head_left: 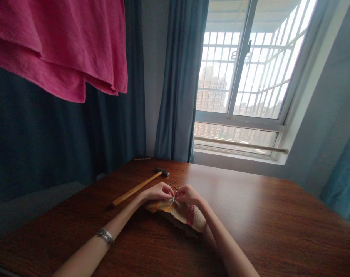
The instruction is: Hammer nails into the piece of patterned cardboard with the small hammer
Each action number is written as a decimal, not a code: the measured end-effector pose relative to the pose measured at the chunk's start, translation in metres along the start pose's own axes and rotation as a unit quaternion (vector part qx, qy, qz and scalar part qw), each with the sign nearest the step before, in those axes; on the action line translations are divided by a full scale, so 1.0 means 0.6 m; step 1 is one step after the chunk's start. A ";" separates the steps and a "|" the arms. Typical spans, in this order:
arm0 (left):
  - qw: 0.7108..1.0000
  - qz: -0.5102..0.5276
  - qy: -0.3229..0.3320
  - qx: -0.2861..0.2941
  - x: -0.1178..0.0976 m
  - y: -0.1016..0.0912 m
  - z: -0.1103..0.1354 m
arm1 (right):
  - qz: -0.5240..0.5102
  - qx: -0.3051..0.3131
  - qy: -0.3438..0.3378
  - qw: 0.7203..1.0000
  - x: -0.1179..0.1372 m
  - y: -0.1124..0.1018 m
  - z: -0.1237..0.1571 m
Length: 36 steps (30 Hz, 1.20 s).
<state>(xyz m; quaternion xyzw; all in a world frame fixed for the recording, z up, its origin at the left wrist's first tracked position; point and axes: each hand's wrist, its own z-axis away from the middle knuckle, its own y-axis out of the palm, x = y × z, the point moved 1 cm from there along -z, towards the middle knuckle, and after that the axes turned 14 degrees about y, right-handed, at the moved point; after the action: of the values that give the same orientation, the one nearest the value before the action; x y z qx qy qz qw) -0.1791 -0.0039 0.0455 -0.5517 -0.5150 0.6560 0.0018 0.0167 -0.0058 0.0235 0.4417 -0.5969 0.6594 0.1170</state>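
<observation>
On the table in front of me lies a cream, dotted piece (199, 219) with a pink band, an orange patch and a rough dark underside; its kind is unclear. My left hand (161, 191) rests at its far edge, fingers pinched together. Opposite it, my right hand (188, 194) is also closed in a pinch, a short gap away. A small pale bit (173, 198) shows between the fingertips, too small to name. Just beyond my hands lie several thin nail-like pieces (176, 187). A hammer (140, 187) with a wooden handle and dark head lies left of my left hand.
The brown wooden table (255, 215) extends to both sides. A row of small pale items (142, 158) lies at its far left corner. Dark blue curtains (177, 84) and a barred window (244, 65) stand behind. A pink towel (76, 50) hangs at upper left.
</observation>
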 end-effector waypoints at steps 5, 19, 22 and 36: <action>1.000 0.017 0.013 0.000 -0.002 0.011 0.000 | -0.014 -0.032 0.042 0.998 0.010 -0.005 0.000; 0.995 0.087 -0.031 -0.030 -0.007 0.009 0.003 | 0.172 -0.157 0.143 0.962 -0.002 0.007 0.003; 0.993 0.101 -0.036 -0.050 0.000 0.011 -0.002 | 0.199 -0.158 0.146 0.956 0.003 0.008 0.004; 0.937 -0.282 -0.127 -0.160 0.030 0.006 -0.002 | 0.243 -0.167 0.145 0.944 0.003 0.014 0.006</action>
<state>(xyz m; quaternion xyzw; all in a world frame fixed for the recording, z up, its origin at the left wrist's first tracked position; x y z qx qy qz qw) -0.1831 0.0057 0.0301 -0.2886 -0.7438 0.6020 0.0326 0.0116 -0.0115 0.0187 0.1572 -0.7645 0.6153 0.1109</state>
